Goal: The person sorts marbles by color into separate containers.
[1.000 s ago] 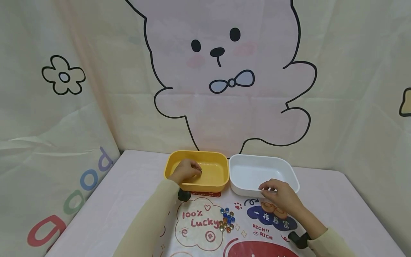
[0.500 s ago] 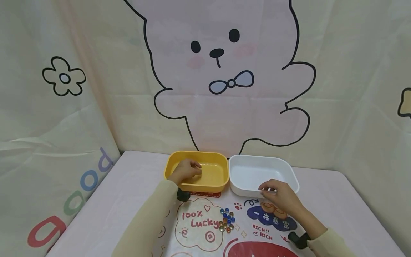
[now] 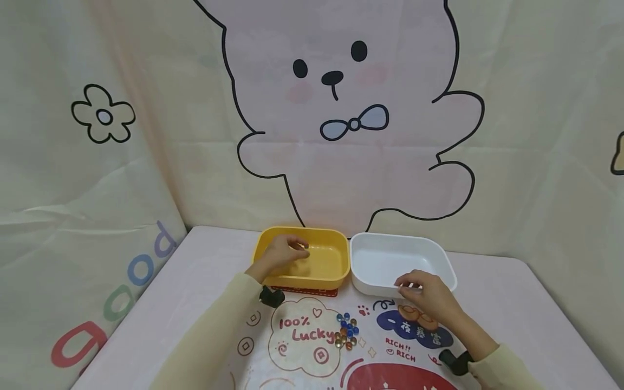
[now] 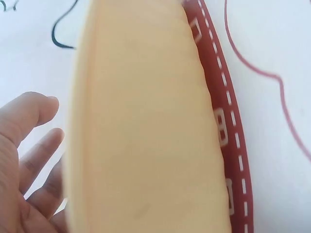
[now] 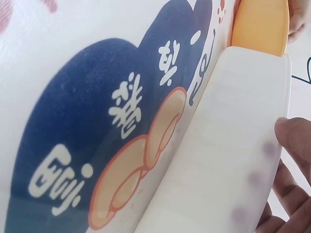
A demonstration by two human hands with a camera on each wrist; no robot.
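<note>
My left hand (image 3: 285, 252) hangs over the yellow tray (image 3: 319, 281), its fingers loosely bent. Thumb and fingertips stand apart in the left wrist view, with nothing visible between them, beyond the tray's outer wall (image 4: 146, 116). My right hand (image 3: 429, 292) is at the near rim of the white tray (image 3: 377, 244). In the right wrist view its thumb (image 5: 294, 133) lies at the rim of the white wall (image 5: 218, 136), and fingertips show as dark spots through it from the inside. On the table in front of the trays lies a cluster of blue and amber glass marbles (image 3: 347, 329).
The two trays stand side by side at the back of the table (image 3: 214, 249), against a hanging cloth (image 3: 195, 179) with a bear drawing. A printed mat (image 3: 304, 352) with lettering covers the middle front. Dark camera mounts (image 3: 272, 297) sit at both wrists.
My left hand has moved slightly up and back from deeper in the yellow tray, its fingertips now higher. The right hand keeps its place at the white tray's rim. The marbles have not moved.
</note>
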